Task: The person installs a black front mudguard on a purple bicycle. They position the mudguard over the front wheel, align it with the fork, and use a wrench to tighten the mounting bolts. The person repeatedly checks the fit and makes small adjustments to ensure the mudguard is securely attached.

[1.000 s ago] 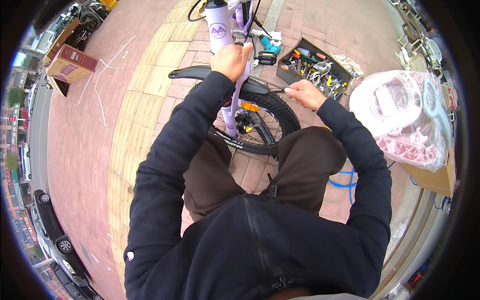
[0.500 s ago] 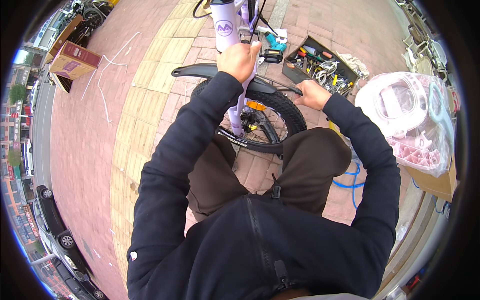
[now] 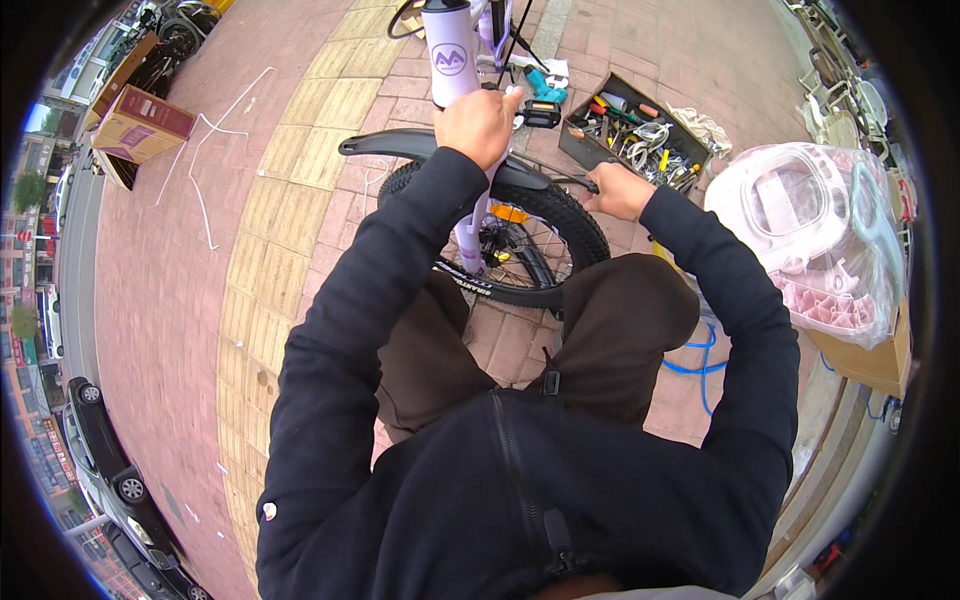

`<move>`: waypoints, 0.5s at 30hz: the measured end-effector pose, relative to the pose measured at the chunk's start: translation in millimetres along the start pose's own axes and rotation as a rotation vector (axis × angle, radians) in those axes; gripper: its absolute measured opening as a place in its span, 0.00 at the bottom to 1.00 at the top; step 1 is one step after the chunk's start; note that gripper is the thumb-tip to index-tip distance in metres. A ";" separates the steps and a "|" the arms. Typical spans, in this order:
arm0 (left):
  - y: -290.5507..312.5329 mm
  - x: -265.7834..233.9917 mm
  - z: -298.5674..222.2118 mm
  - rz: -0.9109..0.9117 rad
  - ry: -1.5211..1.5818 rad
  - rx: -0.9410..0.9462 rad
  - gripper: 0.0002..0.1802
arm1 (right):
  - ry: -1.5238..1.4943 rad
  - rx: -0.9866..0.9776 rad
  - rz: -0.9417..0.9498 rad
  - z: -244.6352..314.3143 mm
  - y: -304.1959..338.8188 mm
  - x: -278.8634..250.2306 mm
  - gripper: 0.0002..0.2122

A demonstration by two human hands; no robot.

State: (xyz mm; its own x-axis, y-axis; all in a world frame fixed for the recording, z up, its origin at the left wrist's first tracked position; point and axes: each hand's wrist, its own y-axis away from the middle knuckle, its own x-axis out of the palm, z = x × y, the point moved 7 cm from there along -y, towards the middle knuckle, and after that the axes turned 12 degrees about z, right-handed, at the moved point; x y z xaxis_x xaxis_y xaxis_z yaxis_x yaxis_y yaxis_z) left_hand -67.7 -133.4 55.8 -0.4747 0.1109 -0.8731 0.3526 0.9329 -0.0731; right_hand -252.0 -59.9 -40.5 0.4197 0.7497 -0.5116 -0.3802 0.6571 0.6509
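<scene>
A pale purple bicycle frame [image 3: 450, 60] stands in front of me, its black-tyred front wheel [image 3: 575, 225] between my knees. My left hand [image 3: 478, 125] is closed round the upper part of the purple fork, just below the head tube. A black mudguard [image 3: 385, 143] sticks out to the left from behind that wrist. On the right, my right hand [image 3: 618, 190] has its fingers closed on the end of a thin dark rod [image 3: 575, 180], which slants toward the fork above the tyre. Its far end is hidden, and I cannot tell its exact kind.
Beyond my right hand lies an open toolbox [image 3: 572, 145] full of hand tools, with a teal power drill [image 3: 543, 86] beside it. Plastic-wrapped white and pink parts [image 3: 790, 200] sit on a cardboard box [image 3: 870, 350] at right. A blue hose [image 3: 700, 368] lies near my right knee.
The whole view has shifted slightly. Both hands keep their grips, and the right hand with the rod is in nearly the same place.
</scene>
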 end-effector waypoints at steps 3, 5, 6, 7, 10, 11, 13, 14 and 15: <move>-0.7 -1.1 -0.5 0.030 0.032 -0.004 0.28 | -0.158 0.021 0.176 -3.2 -2.7 -4.7 0.06; 0.1 -3.3 -0.9 0.024 0.037 -0.009 0.28 | 0.142 -0.225 -0.012 17.9 -1.1 -11.7 0.07; 0.0 -3.7 -1.9 0.020 0.024 -0.009 0.28 | 0.313 -0.205 -0.220 19.8 3.7 -18.7 0.07; 0.3 -2.4 -1.9 0.032 0.015 -0.016 0.28 | 0.480 -0.183 -0.425 22.8 11.1 -18.6 0.07; 1.8 -1.1 -3.2 0.005 0.010 -0.007 0.29 | 0.566 -0.065 -0.546 15.7 10.3 -9.3 0.06; 2.8 -1.0 -4.5 -0.008 0.021 0.013 0.29 | 0.538 -0.098 -0.521 14.8 7.0 -7.7 0.06; 3.9 2.0 -2.8 0.029 0.001 -0.013 0.29 | 0.403 -0.064 -0.302 5.1 -8.7 -4.5 0.08; 1.8 0.0 -4.3 0.008 0.002 0.000 0.29 | 0.366 -0.072 -0.254 3.7 -11.5 -3.8 0.09; -1.1 1.0 -6.0 0.039 -0.002 0.021 0.28 | 0.334 -0.085 -0.221 3.3 -13.4 -5.0 0.10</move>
State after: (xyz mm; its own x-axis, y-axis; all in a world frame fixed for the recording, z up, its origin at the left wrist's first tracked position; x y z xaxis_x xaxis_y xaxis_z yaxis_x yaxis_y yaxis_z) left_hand -73.4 -132.3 57.9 -0.4587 0.1466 -0.8764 0.3875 0.9206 -0.0489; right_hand -246.3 -72.7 -44.8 0.2139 0.5647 -0.7971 -0.3834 0.7991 0.4632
